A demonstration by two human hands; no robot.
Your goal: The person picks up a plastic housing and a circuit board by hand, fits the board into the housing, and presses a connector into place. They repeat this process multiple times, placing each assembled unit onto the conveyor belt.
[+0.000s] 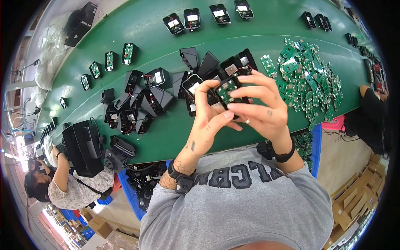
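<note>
Between my two hands is a small black plastic housing with a green circuit board [226,91] at its open face. My left hand [207,121] is closed round its left side, index finger bent over the edge and thumb underneath. From the right, my right hand [266,106] grips it, with several fingertips against the board and the edge of the housing; a ring is on one finger. Just behind my hands lie more open black housings [193,85], with red wires and white labels inside. Whether the board is fully seated in the housing, I cannot tell.
A heap of loose green circuit boards [308,79] covers the table's right part. Black housings [141,98] are piled left of centre. Several housings [219,13] stand along the back, and others with boards [109,61] at the left. Co-workers [79,183] are on both sides.
</note>
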